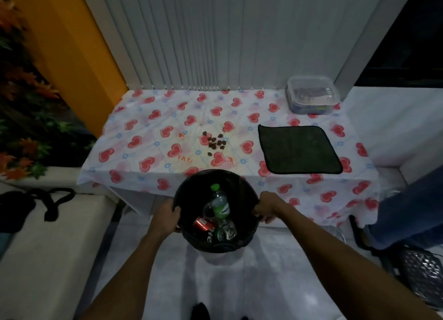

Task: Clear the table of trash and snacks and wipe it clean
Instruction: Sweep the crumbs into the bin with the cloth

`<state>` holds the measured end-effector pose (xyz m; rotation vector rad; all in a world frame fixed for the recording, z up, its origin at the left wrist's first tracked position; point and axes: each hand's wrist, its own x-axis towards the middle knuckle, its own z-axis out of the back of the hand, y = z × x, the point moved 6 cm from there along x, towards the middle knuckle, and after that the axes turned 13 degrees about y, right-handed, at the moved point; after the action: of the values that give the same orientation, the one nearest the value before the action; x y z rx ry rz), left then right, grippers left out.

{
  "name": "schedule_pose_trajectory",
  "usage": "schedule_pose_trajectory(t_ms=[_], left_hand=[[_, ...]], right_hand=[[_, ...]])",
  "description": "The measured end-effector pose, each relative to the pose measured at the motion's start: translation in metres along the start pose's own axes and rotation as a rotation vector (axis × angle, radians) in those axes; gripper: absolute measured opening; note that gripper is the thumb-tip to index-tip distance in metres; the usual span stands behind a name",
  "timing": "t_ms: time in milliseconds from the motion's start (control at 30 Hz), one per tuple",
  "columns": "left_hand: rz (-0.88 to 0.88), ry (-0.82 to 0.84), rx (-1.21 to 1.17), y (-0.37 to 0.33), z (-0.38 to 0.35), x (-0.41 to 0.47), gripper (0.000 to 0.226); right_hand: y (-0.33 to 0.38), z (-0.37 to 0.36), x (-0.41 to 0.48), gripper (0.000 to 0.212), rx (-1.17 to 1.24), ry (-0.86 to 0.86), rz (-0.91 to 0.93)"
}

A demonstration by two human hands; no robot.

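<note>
I hold a round black trash bin (191,195) just in front of the table's near edge. My left hand (167,217) grips its left rim and my right hand (266,207) grips its right rim. Inside lie a clear bottle with a green cap (219,203), a red can (202,223) and a green can (221,234). On the heart-print tablecloth (143,128) a cluster of small dark brown snack pieces (214,142) sits at the middle, with orange crumbs (185,160) nearby. A dark green wiping cloth (298,149) lies flat to the right.
A clear lidded plastic container (311,94) stands at the table's back right corner. Vertical blinds hang behind the table. A cushioned bench with a black strap (51,199) is on the left, plants beyond it. Another person's jeans-clad leg (407,214) is at the right.
</note>
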<state>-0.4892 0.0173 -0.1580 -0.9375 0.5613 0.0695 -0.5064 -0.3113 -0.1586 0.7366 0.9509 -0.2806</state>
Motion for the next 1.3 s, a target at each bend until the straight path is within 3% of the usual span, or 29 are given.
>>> schedule_pose_trajectory(t_ms=[167, 333, 433, 633, 800, 1100, 1300], left_hand=[[0.051, 0.038, -0.078, -0.011, 0.006, 0.024, 0.018], [0.045, 0.108, -0.033, -0.002, 0.011, 0.053, 0.018], [0.026, 0.141, 0.012, 0.009, 0.016, 0.066, 0.019], [0.04, 0.186, 0.035, 0.034, 0.027, 0.079, 0.026], [0.046, 0.157, 0.11, 0.048, 0.034, 0.087, 0.03], [0.081, 0.21, 0.092, 0.051, 0.042, 0.099, 0.031], [0.073, 0.261, 0.14, 0.046, 0.046, 0.103, 0.032]], right_hand=[[0.0, 0.046, 0.003, 0.028, 0.002, 0.058, -0.044], [0.006, 0.125, 0.014, 0.026, -0.164, -0.315, -0.033], [-0.002, 0.154, 0.023, 0.028, -0.19, -0.446, -0.093], [-0.021, 0.185, 0.063, 0.043, -0.201, -0.516, -0.149], [-0.037, 0.205, 0.092, 0.069, -0.214, -0.571, -0.255], [-0.031, 0.222, 0.105, 0.036, -0.361, -0.609, -0.292], [0.004, 0.235, 0.085, 0.054, -0.14, -0.885, -0.105]])
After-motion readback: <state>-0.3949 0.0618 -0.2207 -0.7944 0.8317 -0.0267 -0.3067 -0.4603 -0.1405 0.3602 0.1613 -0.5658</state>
